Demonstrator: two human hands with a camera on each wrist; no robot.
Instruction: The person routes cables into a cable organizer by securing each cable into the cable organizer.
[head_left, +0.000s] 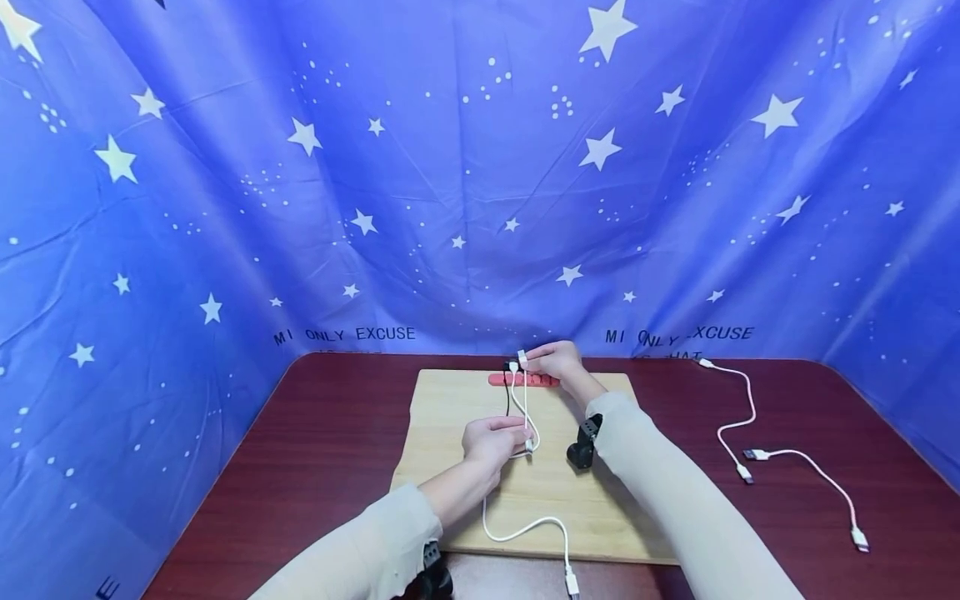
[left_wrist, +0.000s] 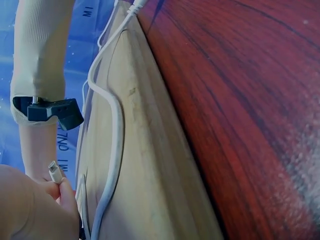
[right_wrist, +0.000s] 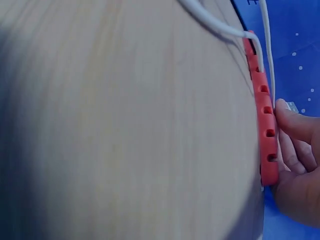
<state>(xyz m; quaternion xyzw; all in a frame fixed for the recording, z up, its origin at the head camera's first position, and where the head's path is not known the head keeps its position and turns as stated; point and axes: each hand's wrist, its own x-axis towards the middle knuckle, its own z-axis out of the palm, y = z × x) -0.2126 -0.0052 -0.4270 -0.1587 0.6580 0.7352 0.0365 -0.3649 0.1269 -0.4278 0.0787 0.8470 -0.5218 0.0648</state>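
Observation:
Between my two hands a white charging cable (head_left: 526, 398) runs taut above a wooden board. My right hand (head_left: 557, 361) pinches its upper plug (head_left: 522, 358), just behind a red cable organizer (head_left: 498, 380) at the board's far edge. In the right wrist view my right hand (right_wrist: 300, 150) is beside the slotted organizer (right_wrist: 268, 142); its fingertips partly hide the plug. My left hand (head_left: 491, 440) holds the cable's lower connector (head_left: 529, 446) over the middle of the board, and that connector (left_wrist: 56, 172) pokes up from the fingers in the left wrist view.
A black cable (head_left: 507, 393) and another white cable (head_left: 517, 392) sit at the organizer's left part. One white cable (head_left: 525, 530) crosses the front of the wooden board (head_left: 600, 508). Two more white cables, one farther back (head_left: 752, 400) and one nearer (head_left: 825, 479), lie on the right tabletop.

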